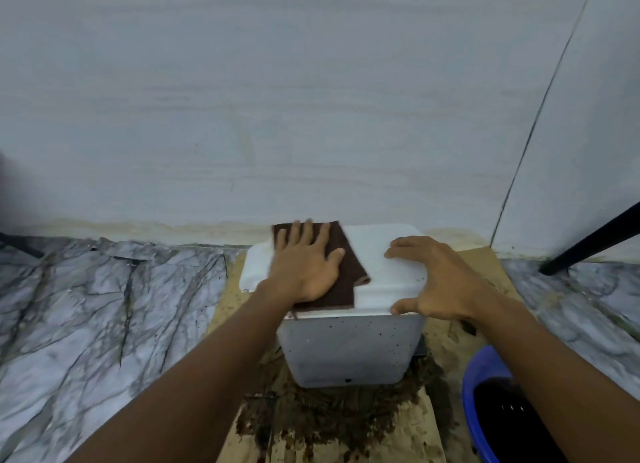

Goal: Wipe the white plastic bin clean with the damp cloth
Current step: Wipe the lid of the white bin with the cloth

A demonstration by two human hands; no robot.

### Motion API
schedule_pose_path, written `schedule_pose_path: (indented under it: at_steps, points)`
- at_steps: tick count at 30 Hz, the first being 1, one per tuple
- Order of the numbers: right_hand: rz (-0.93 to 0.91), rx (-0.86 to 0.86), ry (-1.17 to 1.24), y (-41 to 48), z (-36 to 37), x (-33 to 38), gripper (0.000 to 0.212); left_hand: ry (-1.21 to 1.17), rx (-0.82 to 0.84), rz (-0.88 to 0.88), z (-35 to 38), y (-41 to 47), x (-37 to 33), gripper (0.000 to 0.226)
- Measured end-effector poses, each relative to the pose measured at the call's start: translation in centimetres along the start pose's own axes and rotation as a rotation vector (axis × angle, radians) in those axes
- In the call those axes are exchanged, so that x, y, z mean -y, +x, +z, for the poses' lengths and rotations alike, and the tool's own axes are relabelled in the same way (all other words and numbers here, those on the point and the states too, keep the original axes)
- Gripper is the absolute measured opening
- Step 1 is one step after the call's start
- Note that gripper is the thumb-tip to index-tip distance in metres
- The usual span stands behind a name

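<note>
Pressing flat, left hand (304, 267) open on brown cloth (341, 272) atop white bin (349, 348), right hand (434, 282) curled over bin's right edge, gripping it.

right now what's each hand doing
Left hand: open, pressing the brown cloth flat on the white bin.
Right hand: gripping the bin's top.

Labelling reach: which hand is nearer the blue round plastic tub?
Right. The right hand grips the near right corner of the white plastic bin, toward the blue round plastic tub; the left hand presses the brown cloth on the bin's left half, farther away.
</note>
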State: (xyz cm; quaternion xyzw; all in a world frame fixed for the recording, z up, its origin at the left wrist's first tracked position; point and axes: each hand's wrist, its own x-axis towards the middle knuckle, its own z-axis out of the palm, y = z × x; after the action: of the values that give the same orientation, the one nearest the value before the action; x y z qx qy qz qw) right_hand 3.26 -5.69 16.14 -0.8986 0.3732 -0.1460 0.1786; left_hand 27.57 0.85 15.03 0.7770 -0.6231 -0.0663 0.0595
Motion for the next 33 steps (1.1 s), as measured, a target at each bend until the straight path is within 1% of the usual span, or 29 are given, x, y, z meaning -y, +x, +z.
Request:
schedule_pose_path:
  at_steps: [3, 5, 7, 9, 12, 13, 16, 17, 18, 20, 23, 25, 26, 28, 31, 33]
  points:
    - [-0.013, 0.015, -0.023, 0.0, -0.2, 0.3, 0.097, 0.018, 0.016, 0.131, 0.6, -0.6, -2.7, 0.066]
    - [-0.022, 0.023, -0.034, -0.1, -0.2, 0.5, 0.097, 0.017, -0.003, 0.202, 1.1, -2.0, -2.6, 0.066]
    - [-0.025, 0.014, -0.038, -0.2, -0.2, 0.6, 0.096, -0.001, -0.027, 0.230, 1.4, -3.4, -1.2, 0.068]
    - [-0.019, 0.007, -0.032, -0.2, -0.2, 0.7, 0.096, -0.021, -0.048, 0.201, 1.3, -4.2, 0.8, 0.071]
    - [-0.025, 0.007, -0.013, 0.0, -0.3, 0.8, 0.095, -0.040, -0.083, 0.082, 0.8, -4.2, 4.3, 0.069]
    - [-0.030, 0.007, -0.010, 0.0, -0.4, 0.9, 0.095, -0.062, -0.080, 0.022, 0.5, -4.0, 5.3, 0.068]
    - [-0.036, 0.000, -0.010, 0.0, -0.3, 0.6, 0.095, -0.244, -0.068, -0.211, 0.0, -3.6, 6.7, 0.071]
    - [-0.030, -0.002, -0.015, 0.0, -0.2, 0.5, 0.095, -0.234, -0.074, -0.252, 0.1, -3.6, 6.4, 0.072]
    - [-0.024, -0.002, -0.021, 0.0, -0.2, 0.4, 0.095, -0.166, -0.089, -0.258, 0.4, -3.6, 5.5, 0.073]
    - [-0.021, -0.002, -0.025, 0.0, 0.0, 0.3, 0.095, -0.029, -0.112, -0.168, 1.1, -3.8, 2.7, 0.076]
    - [-0.023, -0.016, -0.013, 0.1, 0.0, 0.2, 0.095, -0.002, -0.065, 0.066, 1.6, -3.3, -0.8, 0.075]
    - [-0.025, -0.026, 0.003, 0.1, 0.1, 0.3, 0.094, -0.018, -0.028, 0.142, 1.0, -2.4, -0.8, 0.070]
    - [-0.029, -0.030, 0.016, 0.0, 0.2, 0.2, 0.094, -0.027, -0.020, 0.140, 0.6, -2.0, -0.3, 0.069]
    - [-0.034, -0.028, 0.029, 0.0, 0.2, 0.4, 0.093, -0.038, -0.023, 0.083, 0.0, -1.9, 1.6, 0.069]
    - [-0.029, -0.016, 0.036, -0.1, 0.1, 0.6, 0.095, -0.037, -0.079, -0.047, 0.4, -3.5, 3.8, 0.073]
    - [-0.024, -0.009, 0.033, -0.2, 0.0, 0.5, 0.096, -0.023, -0.126, -0.109, 1.3, -5.2, 3.7, 0.077]
